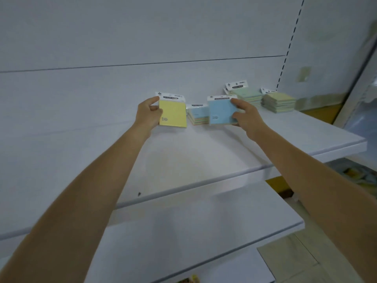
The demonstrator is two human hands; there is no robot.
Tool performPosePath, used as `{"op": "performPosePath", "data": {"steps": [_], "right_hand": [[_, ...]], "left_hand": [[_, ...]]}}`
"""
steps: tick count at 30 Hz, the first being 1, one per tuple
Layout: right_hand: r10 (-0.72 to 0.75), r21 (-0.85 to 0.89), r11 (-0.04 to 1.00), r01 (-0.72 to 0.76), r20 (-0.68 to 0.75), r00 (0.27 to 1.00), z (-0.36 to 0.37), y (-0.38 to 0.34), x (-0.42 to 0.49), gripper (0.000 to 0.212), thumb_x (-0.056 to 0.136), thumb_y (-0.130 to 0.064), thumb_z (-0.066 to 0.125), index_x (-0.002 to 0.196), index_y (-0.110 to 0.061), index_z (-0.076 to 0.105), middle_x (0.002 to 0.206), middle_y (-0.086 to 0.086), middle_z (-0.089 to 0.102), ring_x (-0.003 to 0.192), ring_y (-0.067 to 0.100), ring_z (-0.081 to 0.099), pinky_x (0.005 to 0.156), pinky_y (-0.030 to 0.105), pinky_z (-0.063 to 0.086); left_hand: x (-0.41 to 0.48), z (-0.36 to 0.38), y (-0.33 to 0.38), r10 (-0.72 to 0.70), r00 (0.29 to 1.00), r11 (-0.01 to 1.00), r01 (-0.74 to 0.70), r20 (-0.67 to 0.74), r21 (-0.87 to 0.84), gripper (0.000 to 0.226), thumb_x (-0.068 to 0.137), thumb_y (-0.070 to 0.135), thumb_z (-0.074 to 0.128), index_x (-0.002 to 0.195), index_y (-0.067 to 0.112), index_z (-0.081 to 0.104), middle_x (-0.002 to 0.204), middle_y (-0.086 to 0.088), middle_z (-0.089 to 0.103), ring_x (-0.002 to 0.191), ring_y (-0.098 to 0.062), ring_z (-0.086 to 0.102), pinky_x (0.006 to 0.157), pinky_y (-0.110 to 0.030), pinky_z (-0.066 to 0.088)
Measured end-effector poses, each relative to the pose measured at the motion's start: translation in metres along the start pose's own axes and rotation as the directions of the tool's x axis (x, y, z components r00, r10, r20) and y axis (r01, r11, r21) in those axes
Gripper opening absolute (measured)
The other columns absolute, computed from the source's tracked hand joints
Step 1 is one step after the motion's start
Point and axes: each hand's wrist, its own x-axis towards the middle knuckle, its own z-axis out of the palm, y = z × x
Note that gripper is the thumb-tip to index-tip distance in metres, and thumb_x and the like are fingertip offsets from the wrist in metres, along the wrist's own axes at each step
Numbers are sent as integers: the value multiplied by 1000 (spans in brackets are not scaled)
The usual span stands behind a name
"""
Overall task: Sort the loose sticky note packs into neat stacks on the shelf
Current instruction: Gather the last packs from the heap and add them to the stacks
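Observation:
My left hand [148,115] grips a yellow sticky note pack [173,115] by its left edge, upright above the white shelf [193,160]. My right hand [244,117] holds a blue sticky note pack [221,112] by its right edge, also upright. Between and behind the two packs a short stack of packs [197,117] with a pale blue top lies on the shelf. Farther right at the back stand a greenish stack [247,97] and a yellowish stack [279,103].
The shelf's back panel [142,37] is white, with a slotted upright [289,41] at the right. A lower white shelf [183,231] juts out below. Blurred goods [355,174] show under the shelf at the right, and tiled floor [295,260] lies at the bottom right.

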Motion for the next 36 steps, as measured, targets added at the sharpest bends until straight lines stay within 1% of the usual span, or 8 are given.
{"op": "performPosePath", "data": {"steps": [5,9,14,19,23,29,34,36], "right_hand": [[-44,-136,989,54,73,996,27,-4,56,50,85,3,44,133,-11,48,119,4,46,106,16,44,100,33,41],[-33,-210,976,66,156,987,44,-1,90,49,85,0,45,133,-9,47,127,10,52,108,17,46,86,19,43],[-48,-289,951,107,206,977,56,12,109,44,88,-6,46,132,-4,47,139,12,49,128,24,46,112,31,32],[-7,-368,924,101,250,968,51,28,117,17,84,-13,48,75,-19,61,84,9,54,86,23,49,69,26,38],[-46,-404,897,177,312,949,30,33,112,43,86,-21,53,129,-16,51,135,12,48,119,26,52,100,31,38],[-191,-416,804,425,497,847,-44,41,93,45,89,-16,55,133,-12,46,128,12,53,91,12,48,82,19,34],[-184,-503,701,506,559,809,-124,60,89,46,90,-22,56,133,-15,45,131,8,50,108,19,52,79,12,30],[-150,-573,657,489,537,830,-159,68,92,50,88,-31,56,135,-20,43,136,5,46,121,20,47,91,18,33]], "left_hand": [[41,11,2,18,999,999,-19,-38,-26,50,89,-4,44,137,10,42,101,-8,56,94,-23,55,95,-43,48],[61,12,0,30,998,999,-31,-54,-21,50,89,-5,44,137,9,42,85,1,58,86,-20,57,90,-36,49],[70,14,0,41,996,999,-40,-78,14,49,89,-5,45,136,8,43,103,-10,55,79,-17,56,72,-22,48],[67,34,7,23,996,999,-26,-92,-31,49,90,-5,46,137,7,41,100,-9,57,80,-18,58,62,-16,52],[61,62,19,23,995,997,-30,-100,-69,50,89,-5,46,138,6,41,104,-12,57,72,-13,58,62,-17,54],[59,130,62,66,993,984,-82,-102,-159,46,89,-4,47,133,7,44,82,1,59,67,-8,58,54,-11,53],[59,219,98,88,996,971,-84,10,-222,44,88,-4,50,130,7,44,79,0,57,66,-12,59,55,-15,54],[57,260,106,79,996,969,-65,50,-237,44,87,-4,51,129,6,45,77,-2,57,63,-13,58,51,-15,53]]}}
